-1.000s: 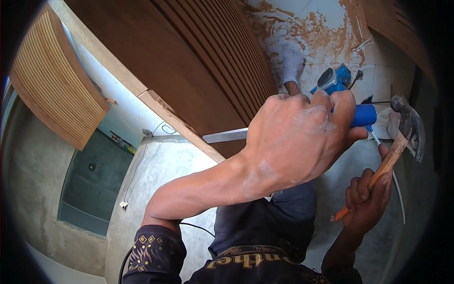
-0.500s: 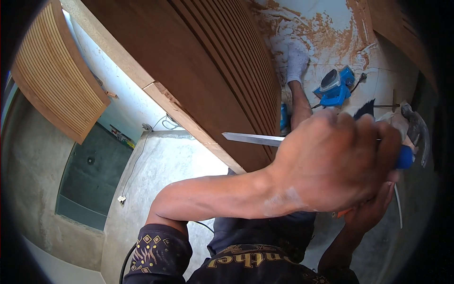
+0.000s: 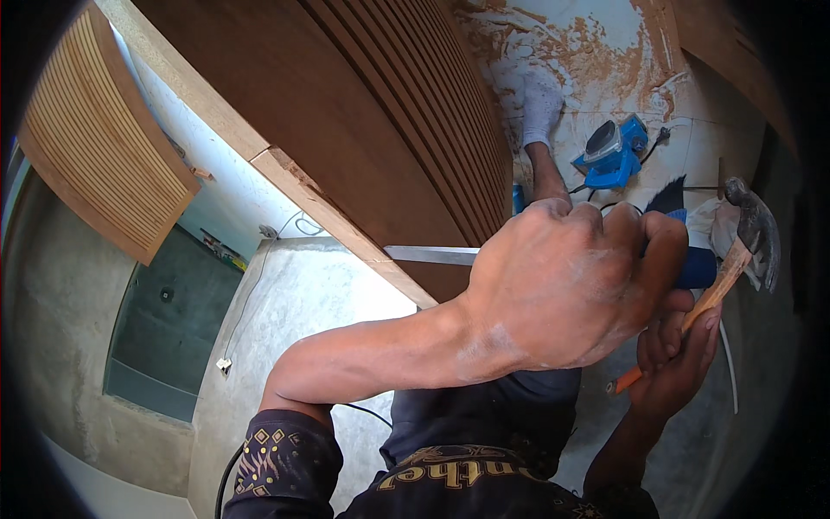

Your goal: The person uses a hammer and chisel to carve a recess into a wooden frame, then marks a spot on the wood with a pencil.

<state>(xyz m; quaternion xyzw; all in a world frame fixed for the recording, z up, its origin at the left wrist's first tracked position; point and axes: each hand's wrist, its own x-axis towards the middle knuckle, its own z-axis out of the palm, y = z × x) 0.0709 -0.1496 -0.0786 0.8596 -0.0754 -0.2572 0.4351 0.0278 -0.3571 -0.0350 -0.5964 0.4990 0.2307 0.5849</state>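
My left hand (image 3: 553,294) is closed around a chisel whose blue handle (image 3: 699,268) sticks out past my fingers. Its flat steel blade (image 3: 430,254) points left, with the tip at the edge of a brown wooden door (image 3: 285,138); I cannot tell if it touches. Lower right, my right hand (image 3: 679,368) grips the orange-brown handle of a claw hammer (image 3: 724,275). The hammer's dark metal head is up beside the end of the chisel handle. A rough chipped recess (image 3: 294,171) shows farther up the door's pale narrow edge.
A blue electric planer (image 3: 616,156) lies on tiles strewn with wood shavings (image 3: 571,43). My foot in a white sock (image 3: 542,104) stands near it. Another slatted wooden panel (image 3: 104,138) is at the left. A cable and plug (image 3: 224,365) rest on the grey floor.
My left hand has carried the chisel leftward, bringing its tip to the door's edge. The hammer's handle and head now show more clearly beside the chisel handle.
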